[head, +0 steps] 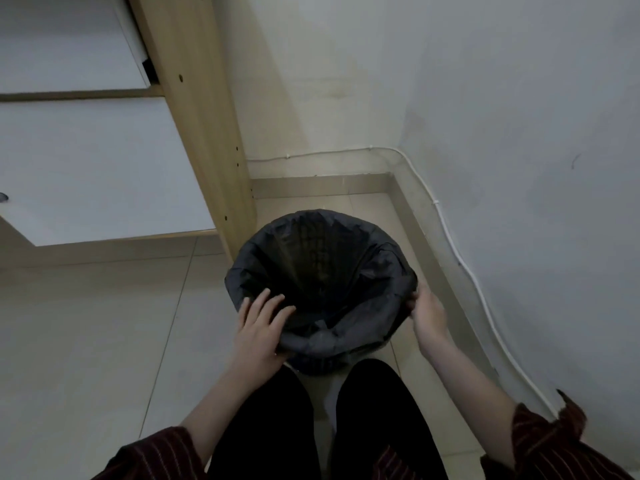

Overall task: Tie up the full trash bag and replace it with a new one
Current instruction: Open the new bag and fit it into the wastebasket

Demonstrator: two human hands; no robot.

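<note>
On the tiled floor [104, 323], in a room corner between a wooden cabinet [194, 116] and a pale wall [519, 133], stands one round bin, lined with a dark trash bag [318, 271] whose edge is folded out over the rim. Bag interior: dark and seemingly empty, no rubbish visible; by that reading this is the new liner, and the step in hand is seating it, late in the task. No tied full bag in view. Left hand [259, 327]: lying on the near-left rim, fingers [273, 303] spread and loose over the plastic, thumb side hidden, so a grasp cannot be confirmed. Right hand [427, 313]: at the right rim, fingers curled onto the bag's folded edge, apparently pinching it. Next move, as judged: draw the slack near edge, which sags in wrinkles at the front, down evenly around the rim without tearing the thin film. Room: white cable [460, 265] clipped along the skirting; white cabinet panels; dim light. Person's dark trousers and striped sleeves at bottom.
</note>
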